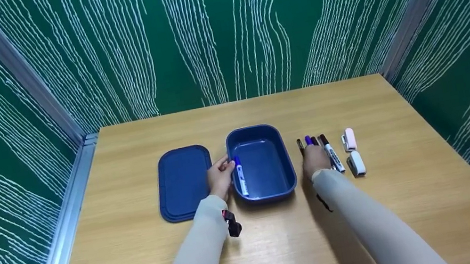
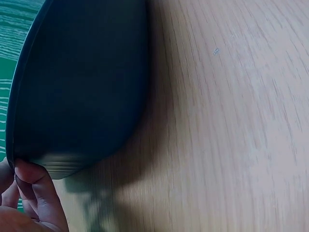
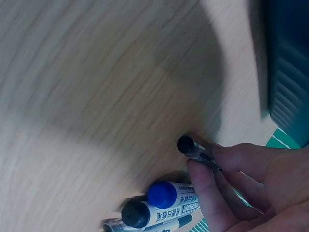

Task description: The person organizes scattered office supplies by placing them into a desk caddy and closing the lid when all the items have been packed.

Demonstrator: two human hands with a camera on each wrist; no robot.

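A deep blue rectangular box (image 1: 264, 165) stands upright on the table. My left hand (image 1: 220, 176) pinches the left side of its rim between thumb and fingers. Inside, a white marker with a blue cap (image 1: 241, 177) lies along the left wall. To the right of the box, my right hand (image 1: 316, 160) pinches a thin dark pen (image 3: 195, 149) between thumb and finger, close to the tabletop. Beside that pen lie a blue-ended marker (image 3: 164, 194), a black-ended marker (image 3: 136, 213) and other pens, partly hidden by the hand in the head view.
The flat blue lid (image 1: 184, 183) lies left of the box. On the right are a black-capped marker (image 1: 332, 154) and two small stapler-like items, one pink (image 1: 349, 139) and one white (image 1: 357, 163). Green patterned panels (image 1: 246, 29) enclose the table's back and sides.
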